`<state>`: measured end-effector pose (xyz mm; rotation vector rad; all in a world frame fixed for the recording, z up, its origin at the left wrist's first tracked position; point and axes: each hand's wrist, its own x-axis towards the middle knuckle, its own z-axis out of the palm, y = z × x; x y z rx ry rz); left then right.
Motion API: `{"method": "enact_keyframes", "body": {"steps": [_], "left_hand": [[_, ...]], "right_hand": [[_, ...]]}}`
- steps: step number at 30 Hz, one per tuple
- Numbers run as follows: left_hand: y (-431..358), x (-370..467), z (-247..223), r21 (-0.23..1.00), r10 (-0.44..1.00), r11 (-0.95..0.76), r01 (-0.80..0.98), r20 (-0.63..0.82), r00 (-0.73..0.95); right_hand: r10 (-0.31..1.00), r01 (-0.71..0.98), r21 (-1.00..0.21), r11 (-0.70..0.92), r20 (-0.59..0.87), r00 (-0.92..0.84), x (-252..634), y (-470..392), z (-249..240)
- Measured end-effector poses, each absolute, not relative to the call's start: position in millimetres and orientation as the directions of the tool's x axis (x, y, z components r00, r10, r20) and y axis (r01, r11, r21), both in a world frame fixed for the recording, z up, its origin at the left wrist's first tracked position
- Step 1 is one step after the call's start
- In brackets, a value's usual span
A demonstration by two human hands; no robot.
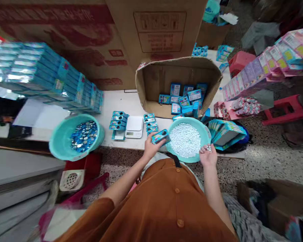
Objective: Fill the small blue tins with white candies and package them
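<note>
My left hand [150,147] grips a small blue box [161,136] with a dark round opening in its upper face. This box is close to the left rim of a turquoise basin [205,134], which is filled with small white pellets [185,139]. At the basin's right side, my right hand [208,158] is turned palm up, cupping a few of the same pellets. Left of the held box, similar blue boxes [151,124] stand in a short row. A white digital scale [134,127] sits beside them, with another row of boxes [118,121] on its far side.
An opened carton [151,108] behind the basin contains several blue boxes. On the left is a turquoise basin [58,141] of blue and silver pieces, below tall stacks of blue packs [40,74]. Blue cartons [226,132] and pink-purple boxes [244,80] stand at the right.
</note>
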<state>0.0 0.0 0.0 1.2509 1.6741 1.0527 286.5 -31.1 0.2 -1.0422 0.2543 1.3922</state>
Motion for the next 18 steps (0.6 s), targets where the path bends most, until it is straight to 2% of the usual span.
{"method": "enact_keyframes", "body": {"steps": [5,8,10,13,18], "left_hand": [[-25,-66,-2,0.824,0.883,0.345,0.45,-0.121,-0.454],[-39,-87,-7,0.706,0.832,0.482,0.519,-0.184,-0.523],[-40,-91,-9,0.682,0.826,0.499,0.534,-0.187,-0.533],[-19,-83,-8,0.75,0.878,0.376,0.544,-0.101,-0.467],[61,-48,-14,0.791,0.981,0.092,0.605,0.033,-0.193]], "right_hand": [[0.658,-0.863,-0.451,-0.228,-0.724,0.205,281,-31,-9],[0.643,-0.862,-0.44,-0.252,-0.742,0.191,277,-28,-12],[0.636,-0.858,-0.439,-0.266,-0.749,0.187,275,-26,-13],[0.628,-0.843,-0.454,-0.289,-0.754,0.191,272,-24,-14],[0.635,-0.798,-0.51,-0.321,-0.741,0.218,267,-23,-18]]}}
